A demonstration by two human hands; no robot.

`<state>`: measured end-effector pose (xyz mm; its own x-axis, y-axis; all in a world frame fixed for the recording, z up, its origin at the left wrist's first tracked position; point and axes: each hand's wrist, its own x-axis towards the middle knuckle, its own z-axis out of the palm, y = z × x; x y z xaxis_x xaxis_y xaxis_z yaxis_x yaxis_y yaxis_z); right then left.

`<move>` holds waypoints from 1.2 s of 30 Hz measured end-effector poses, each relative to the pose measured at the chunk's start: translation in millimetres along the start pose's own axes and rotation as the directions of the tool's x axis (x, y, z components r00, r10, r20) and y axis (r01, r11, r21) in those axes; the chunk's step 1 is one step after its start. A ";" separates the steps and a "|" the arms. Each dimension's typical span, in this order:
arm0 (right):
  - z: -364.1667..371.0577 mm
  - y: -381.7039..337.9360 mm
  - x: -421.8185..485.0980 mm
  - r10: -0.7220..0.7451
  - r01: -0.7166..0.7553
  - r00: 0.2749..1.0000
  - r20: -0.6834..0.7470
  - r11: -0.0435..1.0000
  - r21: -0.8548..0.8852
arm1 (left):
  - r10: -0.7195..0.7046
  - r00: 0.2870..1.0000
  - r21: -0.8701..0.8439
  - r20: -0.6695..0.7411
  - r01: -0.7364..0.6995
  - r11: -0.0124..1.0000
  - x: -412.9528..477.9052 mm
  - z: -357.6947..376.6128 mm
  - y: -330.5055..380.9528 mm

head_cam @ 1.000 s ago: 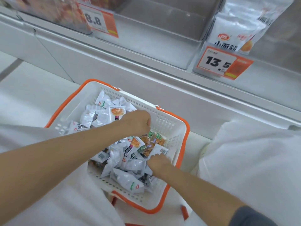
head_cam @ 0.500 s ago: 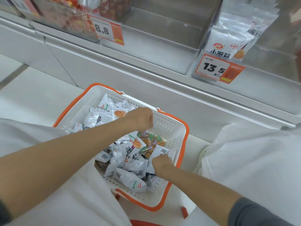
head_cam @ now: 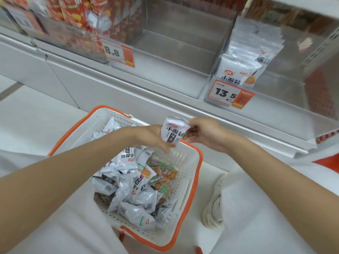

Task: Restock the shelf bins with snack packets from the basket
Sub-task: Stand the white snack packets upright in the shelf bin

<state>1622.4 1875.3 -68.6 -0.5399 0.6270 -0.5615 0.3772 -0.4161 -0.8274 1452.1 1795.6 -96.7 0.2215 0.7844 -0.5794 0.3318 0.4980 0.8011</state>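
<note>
My right hand (head_cam: 207,134) pinches one white packet (head_cam: 173,131) clear of the basket (head_cam: 199,162), open-fingered left hand (head_cam: 152,138) alongside, presumably bound for the matching bin (head_cam: 271,97).

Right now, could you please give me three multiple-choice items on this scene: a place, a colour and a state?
1. Where is the held packet?
A. in a shelf bin
B. over the basket's far rim
C. on the floor

2. What colour is the basket's rim?
A. orange
B. blue
C. green

3. What is the right hand doing?
A. hanging open
B. pressing a price tag
C. pinching the packet

Answers: 1 B, it sits above the rim; 2 A, orange edging rings the white walls; 3 C, its fingers close on the packet's edge.
</note>
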 end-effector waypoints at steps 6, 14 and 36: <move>-18.1 -32.4 -17.6 -0.478 0.272 0.868 -0.136 0.686 -0.675 | 0.179 0.954 -0.250 -0.242 -0.239 0.938 0.9 27.5 35.9; -41.7 -44.9 -24.1 -0.694 0.530 0.717 -0.060 0.599 -0.601 | 0.260 0.964 -0.232 -0.058 -0.266 0.935 -9.0 22.9 55.5; -123.8 -58.5 -65.0 -0.536 0.674 0.568 -0.624 0.739 -0.021 | 0.605 0.710 0.503 -0.361 -0.399 0.767 25.1 1.9 192.0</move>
<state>1728.6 1940.4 17.8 -0.0396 0.9905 0.1317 -0.0698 0.1288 -0.9892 1523.1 1910.3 42.3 0.0274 0.9914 0.1281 0.6276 -0.1168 0.7697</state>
